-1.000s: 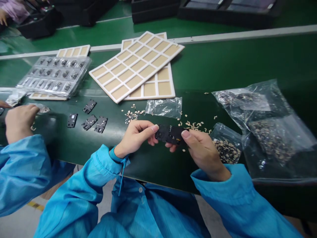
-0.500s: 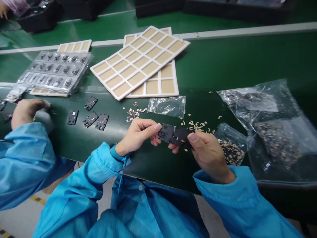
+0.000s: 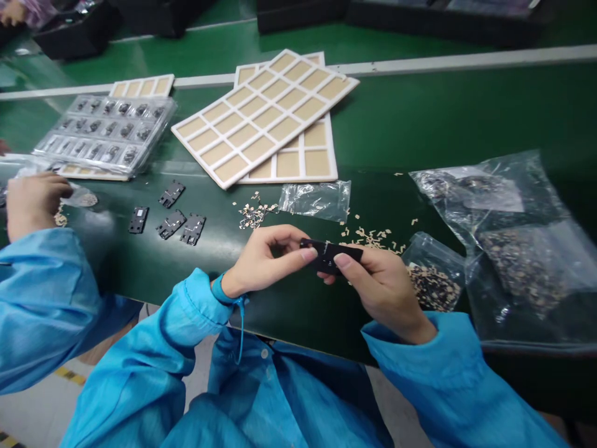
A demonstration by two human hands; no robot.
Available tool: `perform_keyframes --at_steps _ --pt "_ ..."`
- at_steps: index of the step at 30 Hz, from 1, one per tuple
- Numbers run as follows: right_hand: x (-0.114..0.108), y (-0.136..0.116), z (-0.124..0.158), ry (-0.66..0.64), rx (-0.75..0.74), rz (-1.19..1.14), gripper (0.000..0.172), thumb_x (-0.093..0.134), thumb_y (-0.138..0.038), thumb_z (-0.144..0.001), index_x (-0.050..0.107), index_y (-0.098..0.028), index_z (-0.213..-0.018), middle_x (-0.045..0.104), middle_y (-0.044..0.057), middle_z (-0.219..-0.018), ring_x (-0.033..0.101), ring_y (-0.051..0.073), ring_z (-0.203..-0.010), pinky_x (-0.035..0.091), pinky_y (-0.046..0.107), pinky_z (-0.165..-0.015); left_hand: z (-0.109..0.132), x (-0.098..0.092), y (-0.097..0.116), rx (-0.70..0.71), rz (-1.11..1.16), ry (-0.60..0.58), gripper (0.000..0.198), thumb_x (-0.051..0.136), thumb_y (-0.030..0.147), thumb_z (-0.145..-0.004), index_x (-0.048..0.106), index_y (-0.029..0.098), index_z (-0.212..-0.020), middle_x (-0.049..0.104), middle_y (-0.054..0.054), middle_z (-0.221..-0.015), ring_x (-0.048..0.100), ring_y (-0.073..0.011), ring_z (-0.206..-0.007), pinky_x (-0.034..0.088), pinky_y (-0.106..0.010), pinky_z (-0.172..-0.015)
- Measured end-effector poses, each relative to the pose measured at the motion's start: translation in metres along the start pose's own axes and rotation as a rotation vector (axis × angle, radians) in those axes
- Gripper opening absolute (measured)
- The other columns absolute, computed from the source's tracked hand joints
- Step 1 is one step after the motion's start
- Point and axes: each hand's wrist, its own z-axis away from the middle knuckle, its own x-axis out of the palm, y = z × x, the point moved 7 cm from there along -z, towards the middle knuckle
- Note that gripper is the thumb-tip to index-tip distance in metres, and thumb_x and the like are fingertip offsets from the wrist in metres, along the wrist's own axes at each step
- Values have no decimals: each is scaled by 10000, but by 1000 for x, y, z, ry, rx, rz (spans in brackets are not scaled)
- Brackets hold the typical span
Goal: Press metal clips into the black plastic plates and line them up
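A flat black plastic part, with small metallic marks on its face, is held up between both hands over the green bench. My left hand pinches its left end between thumb and fingers; a teal band circles that wrist. On the right side, my right hand grips the part with the thumb on top. Behind the hands lie a small pile of tiny tan-and-metal pieces, scattered tan pieces and a flat clear plastic bag. Several similar black parts rest to the left.
White-framed grid trays overlap at the back. Clear blister trays are stacked at left, near a co-worker's hand. At right lie an open bag of small pieces and a large clear bag. Black bins line the far side.
The black part has been turned in my hands, so a different face or angle shows. My right hand has shifted slightly left. The co-worker's hand at left has moved left.
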Motion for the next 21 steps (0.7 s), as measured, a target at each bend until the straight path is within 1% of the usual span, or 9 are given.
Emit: perform_keyframes --at_steps 2,5,8,11,15,17,18,20,21 --pt "2 -5 0 -17 -81 94 458 488 -481 -952 658 -192 -640 688 13 -607 659 128 -561 497 204 -526 1 2 1 21 -80 -8 298 714 408 -768 663 118 -812 644 -7 -650 559 -76 -555 432 -175 -509" --pt "6 -10 1 -31 -189 184 438 441 -423 -977 633 -205 -649 674 3 -597 657 126 -552 487 201 -513 1 7 0 37 -128 -86 228 658 337 -822 672 114 -779 680 -26 -695 593 -87 -614 448 -180 -559" --pt "7 -10 0 -25 -238 256 416 424 -393 -984 619 -219 -660 679 0 -601 663 136 -546 490 205 -498 -1 7 0 72 -167 -132 232 640 339 -837 681 112 -808 689 -27 -729 599 -91 -653 456 -184 -604" --pt "9 -10 -2 -14 -287 321 406 419 -381 -981 620 -223 -665 692 5 -620 665 145 -542 494 214 -498 -3 4 2 100 -261 -116 240 642 332 -838 679 106 -910 688 -33 -784 585 -87 -665 458 -183 -625" --pt "7 -5 -3 20 -285 389 370 428 -436 -969 660 -208 -791 689 4 -614 662 158 -525 500 239 -500 5 -4 6 157 -429 -112 252 612 341 -867 682 122 -971 693 -35 -788 578 -89 -638 453 -187 -613" --pt "4 -1 -3 41 -261 390 366 435 -468 -963 668 -201 -872 708 6 -657 678 162 -551 515 244 -517 14 -24 10 201 -506 -11 266 593 362 -877 694 133 -968 711 -44 -816 606 -107 -671 466 -198 -634" --pt "3 1 -2 50 -252 382 368 435 -478 -962 669 -202 -896 717 7 -678 685 161 -563 522 243 -524 18 -43 12 204 -555 95 271 588 369 -878 699 139 -969 720 -50 -847 625 -120 -711 478 -206 -663" --pt "1 5 -1 40 -239 372 355 445 -478 -958 677 -211 -927 728 6 -713 696 158 -590 539 237 -547 28 -90 14 151 -679 378 269 579 363 -879 700 145 -981 728 -58 -918 650 -146 -803 496 -225 -738" --pt "1 7 -1 26 -236 374 345 452 -474 -955 682 -217 -939 732 6 -726 701 159 -606 547 234 -556 33 -115 14 83 -755 504 266 559 347 -888 693 145 -998 727 -59 -944 652 -151 -830 499 -232 -761"
